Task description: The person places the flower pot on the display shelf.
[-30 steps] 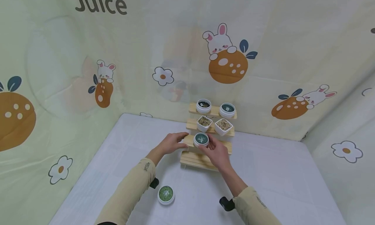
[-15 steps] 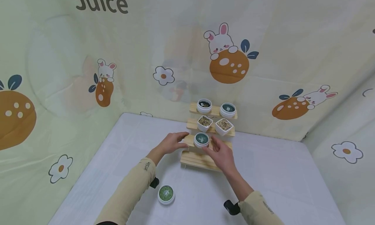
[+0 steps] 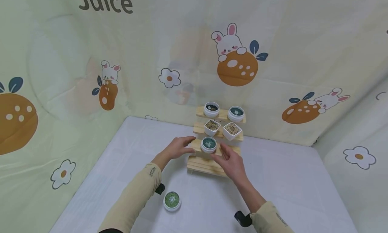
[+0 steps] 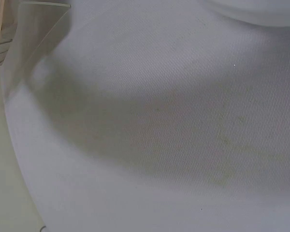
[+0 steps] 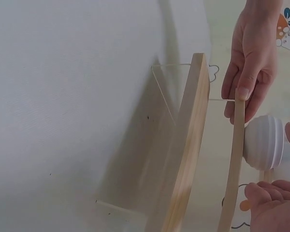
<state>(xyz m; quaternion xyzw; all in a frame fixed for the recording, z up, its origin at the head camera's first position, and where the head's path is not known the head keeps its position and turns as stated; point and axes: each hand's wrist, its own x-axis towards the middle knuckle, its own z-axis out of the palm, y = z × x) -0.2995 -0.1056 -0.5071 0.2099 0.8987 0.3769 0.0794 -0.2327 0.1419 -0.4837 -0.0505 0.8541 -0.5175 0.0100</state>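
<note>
A wooden tiered stand (image 3: 200, 163) stands on the white-covered table. My left hand (image 3: 175, 148) holds the left end of its second shelf from the bottom, thumb at the front edge in the right wrist view. On that shelf sits a round white pot (image 3: 208, 144) with a dark green top. My right hand (image 3: 231, 162) is just right of this pot, thumb and fingers spread apart and holding nothing. In the right wrist view the left hand (image 5: 255, 63) is above the pot (image 5: 264, 142) and the right hand (image 5: 276, 205) below it.
Two round pots (image 3: 236, 113) stand on the top shelf, two square pots (image 3: 231, 131) with tan grains on the shelf below. A round pot with a green top (image 3: 171, 201) stands on the table (image 3: 291, 192) in front. A printed cloth wall (image 3: 182, 41) closes the back.
My right hand has let go of the round pot and drawn back a little to the right. The left hand and the pot stay put.
</note>
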